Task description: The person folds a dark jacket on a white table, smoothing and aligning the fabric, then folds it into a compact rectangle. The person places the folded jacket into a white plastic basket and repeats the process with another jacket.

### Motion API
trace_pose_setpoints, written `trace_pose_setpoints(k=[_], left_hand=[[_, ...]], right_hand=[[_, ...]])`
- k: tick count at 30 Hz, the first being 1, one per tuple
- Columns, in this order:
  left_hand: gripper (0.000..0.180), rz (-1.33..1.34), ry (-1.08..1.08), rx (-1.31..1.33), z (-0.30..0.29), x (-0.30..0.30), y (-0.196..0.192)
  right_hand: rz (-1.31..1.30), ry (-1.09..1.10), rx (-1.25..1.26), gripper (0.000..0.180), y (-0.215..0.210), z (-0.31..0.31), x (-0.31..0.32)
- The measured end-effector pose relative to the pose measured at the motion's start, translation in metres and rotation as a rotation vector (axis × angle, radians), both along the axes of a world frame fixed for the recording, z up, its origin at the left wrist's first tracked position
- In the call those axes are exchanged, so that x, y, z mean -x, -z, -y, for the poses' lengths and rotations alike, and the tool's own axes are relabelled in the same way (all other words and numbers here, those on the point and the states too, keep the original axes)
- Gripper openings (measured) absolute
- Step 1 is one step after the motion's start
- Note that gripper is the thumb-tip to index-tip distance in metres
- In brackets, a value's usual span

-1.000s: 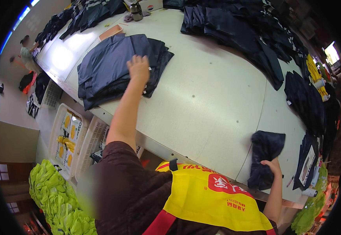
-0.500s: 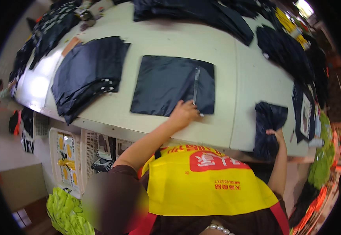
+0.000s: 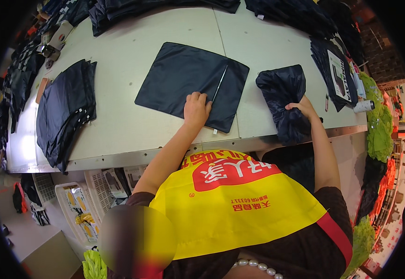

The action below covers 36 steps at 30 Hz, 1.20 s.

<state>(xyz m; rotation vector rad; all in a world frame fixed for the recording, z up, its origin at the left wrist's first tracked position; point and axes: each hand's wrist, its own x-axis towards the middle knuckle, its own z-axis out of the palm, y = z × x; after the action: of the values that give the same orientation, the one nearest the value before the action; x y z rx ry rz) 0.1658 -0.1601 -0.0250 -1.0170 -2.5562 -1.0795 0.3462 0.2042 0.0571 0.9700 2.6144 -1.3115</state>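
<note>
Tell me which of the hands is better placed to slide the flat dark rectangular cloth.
Left, I'd judge: the left hand rests on that cloth, while the right hand grips a crumpled dark fabric bundle.

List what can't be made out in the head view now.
In the head view:
Left hand: palm, turned down onto the flat dark piece.
Right hand: most fingers, hidden by the bunched dark fabric.
Far dark pile: upper part, cut off by the top edge.
Beaded necklace: one end, cut off by the lower edge.

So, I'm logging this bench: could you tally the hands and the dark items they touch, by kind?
Hands, left hand and right hand: 2
Flat dark piece: 1
Crumpled dark bundle: 1
Total: 4
</note>
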Motion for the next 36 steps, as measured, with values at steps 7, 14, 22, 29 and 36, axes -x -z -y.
trace_pose_setpoints(k=[7, 14, 22, 29, 36], left_hand=[[0.014, -0.077, -0.013, 0.234, -0.016, 0.001, 0.01], [0.013, 0.352, -0.144, -0.167, -0.012, 0.021, 0.002], [0.011, 0.57, 0.034, -0.333, 0.022, 0.019, -0.04], [0.01, 0.203, 0.221, -0.09, 0.026, 0.011, -0.086], [0.017, -0.249, 0.232, -0.106, -0.014, 0.001, -0.107]], right_hand=[[-0.028, -0.16, -0.14, 0.092, -0.019, 0.028, 0.011], [0.065, -0.446, -0.307, 0.083, -0.052, 0.074, 0.054], [0.319, -1.132, -0.343, 0.07, -0.044, 0.136, 0.106], [0.286, -0.814, -0.415, 0.061, -0.023, 0.11, 0.154], [0.135, -0.708, -0.103, 0.04, 0.012, 0.118, 0.171]])
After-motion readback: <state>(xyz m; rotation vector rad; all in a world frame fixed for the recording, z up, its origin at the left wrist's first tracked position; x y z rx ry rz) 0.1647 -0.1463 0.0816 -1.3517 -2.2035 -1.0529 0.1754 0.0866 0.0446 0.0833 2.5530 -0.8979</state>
